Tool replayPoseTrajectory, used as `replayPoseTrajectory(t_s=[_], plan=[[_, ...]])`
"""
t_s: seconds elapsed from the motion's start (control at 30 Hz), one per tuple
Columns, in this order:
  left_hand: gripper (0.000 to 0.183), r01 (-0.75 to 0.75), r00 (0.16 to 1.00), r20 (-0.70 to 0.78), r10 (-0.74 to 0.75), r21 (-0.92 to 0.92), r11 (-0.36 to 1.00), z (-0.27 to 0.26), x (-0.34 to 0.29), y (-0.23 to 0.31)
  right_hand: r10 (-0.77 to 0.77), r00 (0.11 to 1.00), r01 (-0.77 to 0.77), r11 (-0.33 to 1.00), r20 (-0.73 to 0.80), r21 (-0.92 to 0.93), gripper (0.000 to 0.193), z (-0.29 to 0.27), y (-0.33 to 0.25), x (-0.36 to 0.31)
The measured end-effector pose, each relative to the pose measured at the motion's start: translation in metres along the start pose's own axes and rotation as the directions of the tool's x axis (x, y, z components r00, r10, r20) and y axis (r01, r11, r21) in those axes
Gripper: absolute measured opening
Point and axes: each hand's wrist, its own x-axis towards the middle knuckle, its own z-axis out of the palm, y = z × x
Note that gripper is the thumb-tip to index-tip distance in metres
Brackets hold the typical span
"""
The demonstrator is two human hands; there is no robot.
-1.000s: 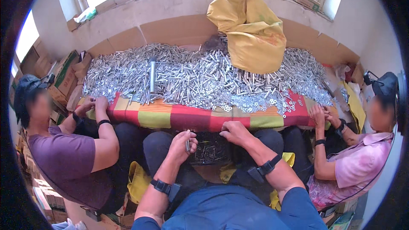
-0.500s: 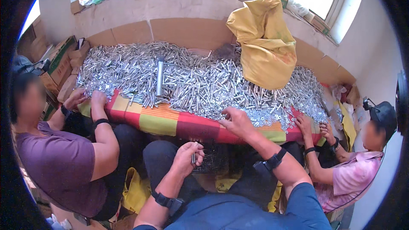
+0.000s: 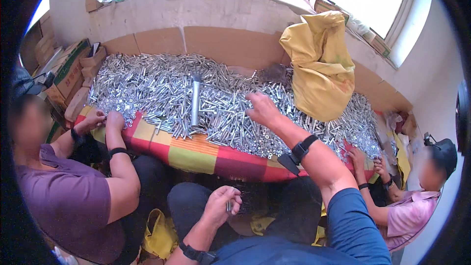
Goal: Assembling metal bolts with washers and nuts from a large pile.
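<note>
Right hand (image 3: 263, 109) (grip unclear) has advanced over rods (image 3: 222, 118), left of the yellow sack (image 3: 325, 76). Left hand (image 3: 221, 206) holds a metal pin (image 3: 229, 206).

I see the surface (image 3: 240, 168) draped in a checked cloth (image 3: 192, 160) of red, green and orange, showing along the front edge. Over it I have a broad heap of metal pins (image 3: 157, 76), with small shiny rings (image 3: 121, 105) gathered toward the front. A silvery cylinder (image 3: 196, 103) sits among the pins; a yellow sack (image 3: 324, 78) slumps over the heap, right of centre.
</note>
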Motion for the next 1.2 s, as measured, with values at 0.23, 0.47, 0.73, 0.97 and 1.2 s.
replayPoseTrajectory(t_s=[0.23,0.47,0.73,0.97,1.2], plan=[[0.026,0.04,0.999,-0.007,-0.04,-0.028,0.999,-0.004,0.0,0.006,0.007,0.964,0.02,0.995,0.267,-0.098,0.035,0.015,0.01,0.046],[0.025,0.044,0.999,0.005,-0.043,-0.056,0.997,-0.006,-0.001,0.012,-0.088,0.95,0.105,0.994,0.299,-0.041,0.019,0.029,0.011,0.051],[0.024,0.022,0.999,0.026,-0.021,-0.048,0.999,-0.008,-0.001,0.015,0.094,0.978,-0.088,0.995,0.189,-0.041,0.015,0.02,0.022,0.031],[0.024,0.007,1.0,0.005,-0.007,-0.041,0.999,-0.007,-0.004,0.011,0.433,0.827,-0.561,0.603,0.357,0.567,0.013,-0.03,0.009,-0.004],[0.042,-0.031,0.999,-0.04,0.03,-0.029,0.999,-0.004,0.01,-0.001,0.224,0.685,-0.726,0.291,0.693,0.623,0.014,-0.074,-0.078,-0.083]])
